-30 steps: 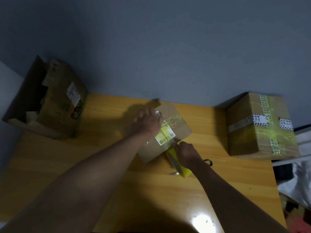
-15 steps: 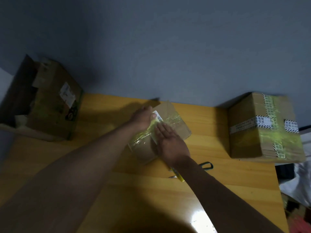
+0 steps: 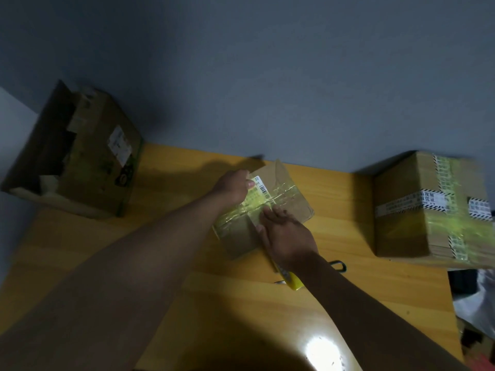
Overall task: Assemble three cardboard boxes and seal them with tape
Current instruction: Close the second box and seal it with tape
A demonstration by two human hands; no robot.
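A small cardboard box (image 3: 290,195) with a white label and glossy clear tape across its top lies in the middle of the wooden table (image 3: 187,290). My left hand (image 3: 231,187) holds the box's far left edge, thumb on top. My right hand (image 3: 284,234) lies flat on the box's near side, fingers straight, pressing the tape. A yellow tape roll (image 3: 293,282) rests on the table just behind my right wrist. A taped larger box (image 3: 428,207) stands at the right. An open box (image 3: 77,153) sits at the left.
Scissors with a dark handle (image 3: 338,265) lie beside the tape roll, mostly hidden by my right arm. A grey wall runs along the table's far edge. White and dark items sit off the table's right edge (image 3: 474,295).
My right hand left the yellow tape roll on the table and moved onto the box top, then slid nearer along the tape. My left hand shifted from the top to the box's left edge.
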